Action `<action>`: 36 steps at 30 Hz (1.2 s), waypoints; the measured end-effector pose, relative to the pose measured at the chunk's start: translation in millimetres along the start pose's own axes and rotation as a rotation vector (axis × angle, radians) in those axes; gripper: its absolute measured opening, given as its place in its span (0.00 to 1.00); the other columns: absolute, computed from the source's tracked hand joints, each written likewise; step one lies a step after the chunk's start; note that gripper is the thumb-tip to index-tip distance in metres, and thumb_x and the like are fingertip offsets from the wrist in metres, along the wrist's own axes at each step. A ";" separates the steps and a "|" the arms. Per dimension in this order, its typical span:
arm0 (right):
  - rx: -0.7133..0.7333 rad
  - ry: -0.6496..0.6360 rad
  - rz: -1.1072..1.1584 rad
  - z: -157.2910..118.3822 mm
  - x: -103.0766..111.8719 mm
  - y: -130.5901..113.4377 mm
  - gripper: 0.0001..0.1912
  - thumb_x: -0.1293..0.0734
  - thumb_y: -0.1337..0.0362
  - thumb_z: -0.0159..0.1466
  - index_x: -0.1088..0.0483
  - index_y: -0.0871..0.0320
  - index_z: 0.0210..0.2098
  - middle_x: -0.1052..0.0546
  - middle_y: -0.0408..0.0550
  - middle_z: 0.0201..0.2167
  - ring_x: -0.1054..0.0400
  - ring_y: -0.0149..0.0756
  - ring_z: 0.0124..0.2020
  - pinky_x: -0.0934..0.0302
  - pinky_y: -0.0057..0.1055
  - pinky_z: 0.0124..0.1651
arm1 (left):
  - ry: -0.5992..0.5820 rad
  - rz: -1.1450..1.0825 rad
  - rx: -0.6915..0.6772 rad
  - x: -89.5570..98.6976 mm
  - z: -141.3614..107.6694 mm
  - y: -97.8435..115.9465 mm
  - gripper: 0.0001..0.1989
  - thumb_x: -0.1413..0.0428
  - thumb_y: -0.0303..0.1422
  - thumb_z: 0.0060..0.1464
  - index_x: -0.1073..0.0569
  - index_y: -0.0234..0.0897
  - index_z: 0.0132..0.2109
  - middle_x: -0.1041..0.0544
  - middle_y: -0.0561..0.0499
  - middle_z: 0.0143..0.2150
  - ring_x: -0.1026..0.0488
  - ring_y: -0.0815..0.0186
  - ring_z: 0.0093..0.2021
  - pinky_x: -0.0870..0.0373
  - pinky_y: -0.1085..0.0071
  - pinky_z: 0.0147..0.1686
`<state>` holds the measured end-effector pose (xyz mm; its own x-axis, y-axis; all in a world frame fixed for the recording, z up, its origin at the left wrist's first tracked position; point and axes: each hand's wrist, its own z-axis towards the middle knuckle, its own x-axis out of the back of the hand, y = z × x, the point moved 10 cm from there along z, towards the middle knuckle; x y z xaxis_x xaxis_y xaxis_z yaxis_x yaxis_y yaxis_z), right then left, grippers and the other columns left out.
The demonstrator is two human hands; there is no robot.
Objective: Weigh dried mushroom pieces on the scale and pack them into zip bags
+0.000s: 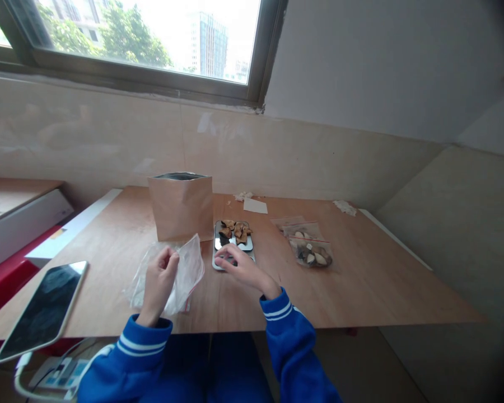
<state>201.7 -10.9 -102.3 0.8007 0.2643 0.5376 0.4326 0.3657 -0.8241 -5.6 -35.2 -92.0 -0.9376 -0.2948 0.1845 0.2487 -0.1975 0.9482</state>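
My left hand (161, 277) is closed in a fist on a clear zip-lock plastic bag (190, 274), which spreads out on both sides of it. My right hand (246, 270) hovers over the front of a small digital scale (217, 261), fingers bent and a little apart, with nothing visible between them. Brown dried slices, perhaps mushroom, (240, 230) lie on the scale's plate, along with a dark piece. Part of the scale is hidden by the right hand. Just behind the plastic bag stands an upright brown kraft pouch (183, 207), its top gaping.
To the right lie clear bags of dried slices (314, 254). A white card (255, 206) and crumpled scraps (345, 208) are at the back of the wooden table (373, 280). A tablet (46, 305) with a charging cable overhangs the front left edge, above a power strip (63, 372).
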 end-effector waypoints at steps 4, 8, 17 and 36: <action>0.015 0.357 -0.268 18.0 52.7 28.4 0.17 0.42 0.56 0.68 0.33 0.55 0.52 0.33 0.55 0.53 0.40 0.42 0.58 0.46 0.42 0.62 | 0.065 0.027 0.054 -4.9 5.2 -2.8 0.16 0.50 0.42 0.54 0.40 0.39 0.23 0.42 0.58 0.18 0.43 0.71 0.21 0.45 0.74 0.22; -0.093 0.337 -0.458 41.1 62.2 80.6 0.23 0.39 0.56 0.66 0.37 0.52 0.60 0.42 0.56 0.63 0.50 0.48 0.66 0.52 0.49 0.65 | 0.102 0.043 0.085 -16.3 20.8 -14.6 0.15 0.50 0.41 0.53 0.40 0.39 0.23 0.41 0.58 0.19 0.42 0.70 0.23 0.45 0.74 0.24; -0.132 0.395 -0.542 47.8 49.0 100.7 0.17 0.39 0.58 0.65 0.30 0.57 0.51 0.32 0.56 0.53 0.41 0.46 0.57 0.46 0.43 0.59 | 0.028 0.084 0.189 -59.1 42.6 -58.2 0.18 0.50 0.45 0.51 0.38 0.38 0.21 0.39 0.57 0.17 0.41 0.69 0.22 0.48 0.73 0.23; -0.151 0.778 -0.258 21.3 91.0 104.9 0.18 0.40 0.53 0.63 0.25 0.59 0.37 0.30 0.53 0.37 0.32 0.40 0.39 0.36 0.39 0.47 | 0.127 -0.167 -0.013 -60.1 29.7 -68.7 0.18 0.51 0.42 0.58 0.43 0.39 0.24 0.44 0.58 0.21 0.45 0.71 0.24 0.46 0.74 0.24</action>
<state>311.1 70.5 -136.0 0.7029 -0.5235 0.4816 0.6481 0.1922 -0.7369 26.4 23.8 -160.6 -0.9280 -0.3724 -0.0102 0.0960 -0.2655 0.9593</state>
